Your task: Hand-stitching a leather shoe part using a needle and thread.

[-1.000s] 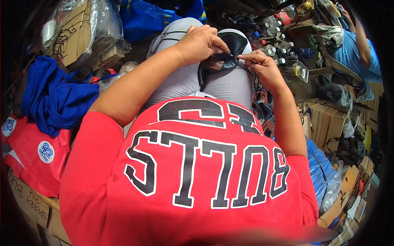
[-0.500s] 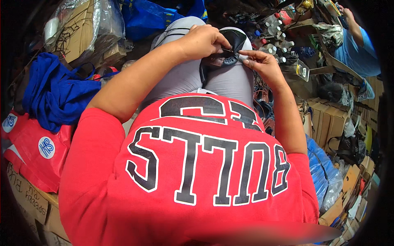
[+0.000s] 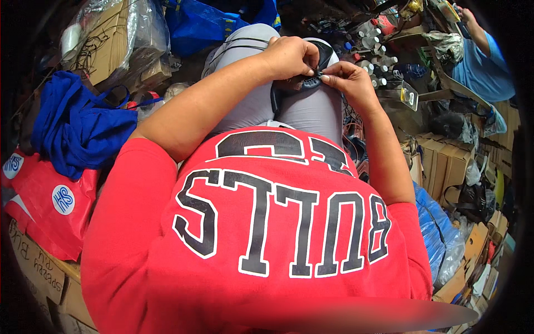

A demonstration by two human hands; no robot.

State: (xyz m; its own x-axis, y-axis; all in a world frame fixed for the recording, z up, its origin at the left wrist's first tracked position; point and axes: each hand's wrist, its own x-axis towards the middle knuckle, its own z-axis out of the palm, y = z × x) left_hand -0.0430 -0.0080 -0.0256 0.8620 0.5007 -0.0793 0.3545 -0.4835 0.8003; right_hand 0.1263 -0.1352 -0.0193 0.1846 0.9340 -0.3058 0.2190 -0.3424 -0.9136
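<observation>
A dark leather shoe (image 3: 295, 85), black with a brownish part, lies across my grey-trousered thighs (image 3: 311, 108). My left hand (image 3: 295, 58) comes over it from the left, its thumb and forefinger pinched together at the shoe's edge. From the right, my right hand (image 3: 350, 83) pinches the same edge with thumb and forefinger. The two sets of fingertips almost meet. Anything thin between them, such as thread, is too small to make out. Dark cords (image 3: 242, 43) cross my left thigh.
Blue cloth (image 3: 72, 125) and a red bag (image 3: 53, 206) lie at my left. Wrapped cardboard (image 3: 105, 42) and a blue bag (image 3: 197, 25) are beyond. Several bottles (image 3: 378, 58) stand at the far right, near another person's blue-clothed body (image 3: 484, 69). Cardboard boxes (image 3: 436, 161) sit at right.
My left hand has shifted right and slightly down, toward the right hand. My right hand has moved slightly left, its fingers drawn tighter. The shoe stays on my lap.
</observation>
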